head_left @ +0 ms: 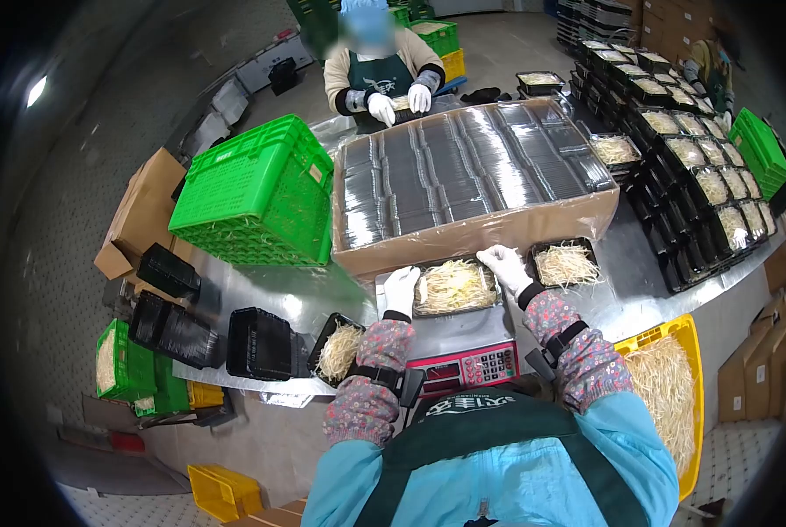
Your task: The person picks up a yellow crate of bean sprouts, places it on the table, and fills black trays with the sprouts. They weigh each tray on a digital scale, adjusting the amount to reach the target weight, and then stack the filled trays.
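The tray (456, 313) of bean sprouts (457, 285) is just on the wearer's side of the large cardboard box (498, 231), over the metal top of a red scale (463, 367); whether it rests there is hard to tell. The left hand (402, 291) is partly curled, gripping the tray's left end; the right hand (503, 268) is likewise curled, gripping its far right corner. Both wear white gloves.

The tray should be light, its thin plastic walls flexing if squeezed and perhaps slippery when wet; the sprouts look soft and snappable. It is best held by the rim at opposite ends, kept level.

The metal table (287, 281) under the box is shiny. Left of the box stands a green crate (243, 189), right of it stacked filled trays (661, 233), and beyond it a co-worker (384, 79) in a dark apron.
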Demonstrator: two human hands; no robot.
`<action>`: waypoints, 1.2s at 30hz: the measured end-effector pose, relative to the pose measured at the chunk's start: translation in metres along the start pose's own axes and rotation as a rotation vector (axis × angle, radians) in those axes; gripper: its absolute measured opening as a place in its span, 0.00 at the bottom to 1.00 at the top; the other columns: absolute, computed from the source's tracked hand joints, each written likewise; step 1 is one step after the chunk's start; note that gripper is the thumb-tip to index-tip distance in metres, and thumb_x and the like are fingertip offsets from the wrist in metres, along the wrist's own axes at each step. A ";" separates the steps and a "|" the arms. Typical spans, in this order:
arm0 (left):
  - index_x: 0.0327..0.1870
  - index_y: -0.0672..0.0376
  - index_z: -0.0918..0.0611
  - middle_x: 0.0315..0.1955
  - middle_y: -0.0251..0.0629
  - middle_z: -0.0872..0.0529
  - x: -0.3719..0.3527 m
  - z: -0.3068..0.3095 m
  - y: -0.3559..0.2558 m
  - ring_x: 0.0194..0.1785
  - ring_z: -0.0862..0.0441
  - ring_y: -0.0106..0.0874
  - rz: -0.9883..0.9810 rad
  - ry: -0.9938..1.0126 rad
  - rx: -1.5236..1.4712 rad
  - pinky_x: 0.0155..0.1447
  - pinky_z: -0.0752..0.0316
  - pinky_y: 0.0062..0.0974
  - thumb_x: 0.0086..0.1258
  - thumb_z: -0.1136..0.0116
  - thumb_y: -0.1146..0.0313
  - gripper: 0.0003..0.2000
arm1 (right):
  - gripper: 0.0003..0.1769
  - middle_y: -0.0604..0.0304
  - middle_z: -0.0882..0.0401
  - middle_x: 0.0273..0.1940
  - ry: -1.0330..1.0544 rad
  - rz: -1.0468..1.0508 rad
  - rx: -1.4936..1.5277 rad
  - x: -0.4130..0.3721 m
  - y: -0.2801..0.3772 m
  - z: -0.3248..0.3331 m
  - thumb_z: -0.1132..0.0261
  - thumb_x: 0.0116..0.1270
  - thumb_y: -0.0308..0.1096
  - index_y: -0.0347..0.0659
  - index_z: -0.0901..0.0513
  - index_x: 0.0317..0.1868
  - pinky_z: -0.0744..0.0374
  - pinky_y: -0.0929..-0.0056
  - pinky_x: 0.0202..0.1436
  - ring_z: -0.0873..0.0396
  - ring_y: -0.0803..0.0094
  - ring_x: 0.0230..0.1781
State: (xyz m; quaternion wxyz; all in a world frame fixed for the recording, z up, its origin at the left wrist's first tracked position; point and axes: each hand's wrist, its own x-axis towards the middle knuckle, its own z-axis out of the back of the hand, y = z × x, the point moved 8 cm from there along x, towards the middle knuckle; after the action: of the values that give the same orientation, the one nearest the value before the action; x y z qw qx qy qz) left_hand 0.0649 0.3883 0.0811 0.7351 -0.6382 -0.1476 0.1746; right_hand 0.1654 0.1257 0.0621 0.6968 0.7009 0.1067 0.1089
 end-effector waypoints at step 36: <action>0.60 0.64 0.24 0.46 0.40 0.17 -0.071 -0.075 -0.124 0.45 0.16 0.36 0.141 0.306 -0.289 0.54 0.19 0.38 0.76 0.48 0.69 0.15 | 0.10 0.68 0.26 0.27 -0.955 0.477 0.398 0.084 0.154 0.416 0.29 0.63 0.33 0.41 0.23 0.36 0.25 0.78 0.35 0.28 0.82 0.27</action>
State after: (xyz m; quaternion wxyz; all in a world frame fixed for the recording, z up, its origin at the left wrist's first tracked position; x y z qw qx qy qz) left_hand 0.0424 0.2747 0.1938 0.6358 -0.7648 -0.0127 0.1037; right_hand 0.3703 -0.2464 0.2141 0.4785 0.7948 -0.3627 -0.0879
